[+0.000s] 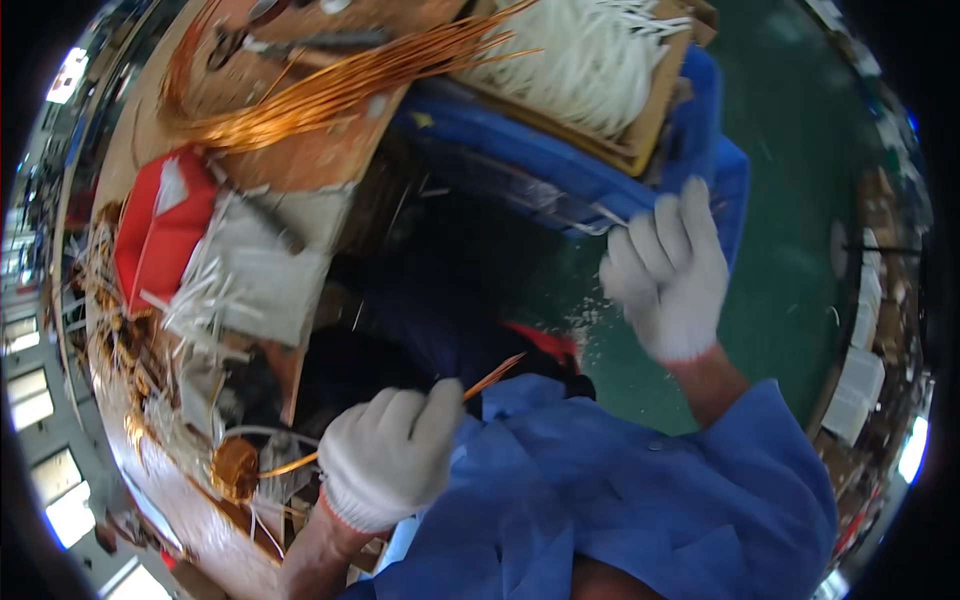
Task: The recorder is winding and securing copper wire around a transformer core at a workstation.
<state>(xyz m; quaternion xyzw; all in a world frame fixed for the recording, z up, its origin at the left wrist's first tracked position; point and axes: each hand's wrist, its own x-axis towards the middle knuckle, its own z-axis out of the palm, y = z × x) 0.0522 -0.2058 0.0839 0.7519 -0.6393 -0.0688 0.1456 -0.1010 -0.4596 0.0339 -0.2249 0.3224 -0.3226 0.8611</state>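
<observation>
My left hand (390, 455), in a white knit glove, is closed around a thin bundle of copper wire (495, 375). One end of the bundle sticks out past the thumb; the other runs left to a wound copper coil (235, 468) at the bench edge. Up and to the right, my gloved right hand (668, 275) is raised in front of a blue bin (720, 130), its fingers curled. A thin white strip (607, 214) shows beside those fingertips, but whether they grip it is unclear. Many white tubes (575, 60) fill a box (640, 150) on the bin.
Across the wooden bench (140, 130) lies a long bundle of copper wires (310, 100). A red container (165, 225), cut white tubes (210, 305) and a dark-tipped tool (270, 222) are nearer. Cartons (855, 370) line the far right, past the green floor (790, 200).
</observation>
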